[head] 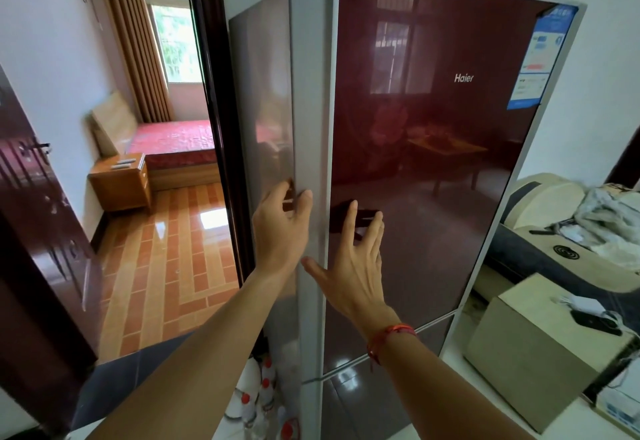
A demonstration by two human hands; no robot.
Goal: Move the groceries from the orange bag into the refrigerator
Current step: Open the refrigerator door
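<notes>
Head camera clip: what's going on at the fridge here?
A person stands at a dark red refrigerator. The left hand curls its fingers around the silver edge of the upper door, and the right hand lies flat, fingers spread, on the door's glass front. The door looks shut or barely cracked. No orange bag or groceries are in view, and neither hand holds anything.
</notes>
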